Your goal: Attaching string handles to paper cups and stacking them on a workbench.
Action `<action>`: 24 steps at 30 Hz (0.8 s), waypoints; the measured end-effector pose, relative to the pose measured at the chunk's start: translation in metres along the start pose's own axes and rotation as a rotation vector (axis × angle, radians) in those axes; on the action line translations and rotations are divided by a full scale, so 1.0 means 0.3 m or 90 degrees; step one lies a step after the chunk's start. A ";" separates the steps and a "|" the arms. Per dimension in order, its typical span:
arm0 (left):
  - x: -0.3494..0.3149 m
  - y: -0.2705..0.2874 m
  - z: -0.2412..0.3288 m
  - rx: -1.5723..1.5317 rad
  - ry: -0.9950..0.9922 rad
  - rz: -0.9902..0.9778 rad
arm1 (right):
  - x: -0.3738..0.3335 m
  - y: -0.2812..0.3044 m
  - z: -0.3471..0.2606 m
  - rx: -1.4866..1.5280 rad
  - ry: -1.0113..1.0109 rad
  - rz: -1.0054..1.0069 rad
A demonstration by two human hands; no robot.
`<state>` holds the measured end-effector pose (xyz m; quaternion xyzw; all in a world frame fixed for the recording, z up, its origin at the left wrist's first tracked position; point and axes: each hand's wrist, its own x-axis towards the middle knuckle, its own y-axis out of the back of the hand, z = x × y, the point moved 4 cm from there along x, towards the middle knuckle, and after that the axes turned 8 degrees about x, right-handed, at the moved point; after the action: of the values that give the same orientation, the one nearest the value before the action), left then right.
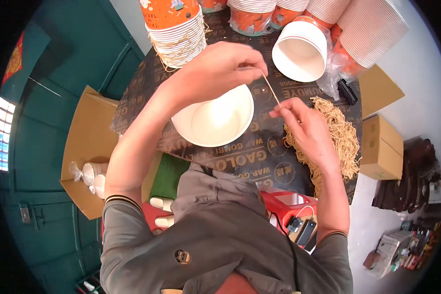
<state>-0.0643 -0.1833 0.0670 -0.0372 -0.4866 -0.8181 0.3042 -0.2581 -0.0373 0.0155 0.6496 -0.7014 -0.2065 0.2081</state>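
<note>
Hands (225, 63) pinch closed, left arched beyond right, on a straight strand (271, 89) slanting lengthwise toward the surface's (262, 130) near right corner.

A small black object (347, 92) lies near the right edge of the table (259, 164) — beyond that edge sits a cardboard box (383, 147). Past the left edge, an open carton (78, 142) stands beside a dark green door (44, 122); pale slippers (161, 203) show below the front edge.
</note>
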 end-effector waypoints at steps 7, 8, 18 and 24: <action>0.015 -0.038 -0.020 0.435 -0.143 0.121 | 0.065 -0.146 0.151 0.209 0.065 -0.018; -0.010 -0.031 -0.024 0.433 -0.117 0.131 | 0.073 -0.163 0.162 0.313 0.038 -0.037; -0.278 -0.052 0.216 0.209 0.113 0.170 | 0.060 -0.201 0.189 0.730 -0.114 -0.053; -0.242 -0.099 0.229 0.145 0.126 0.139 | 0.022 -0.147 0.110 0.796 -0.021 -0.036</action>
<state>-0.0374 -0.0835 0.0540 0.0251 -0.5367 -0.7196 0.4399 -0.2407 -0.0463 -0.0365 0.6635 -0.6752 0.2277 -0.2282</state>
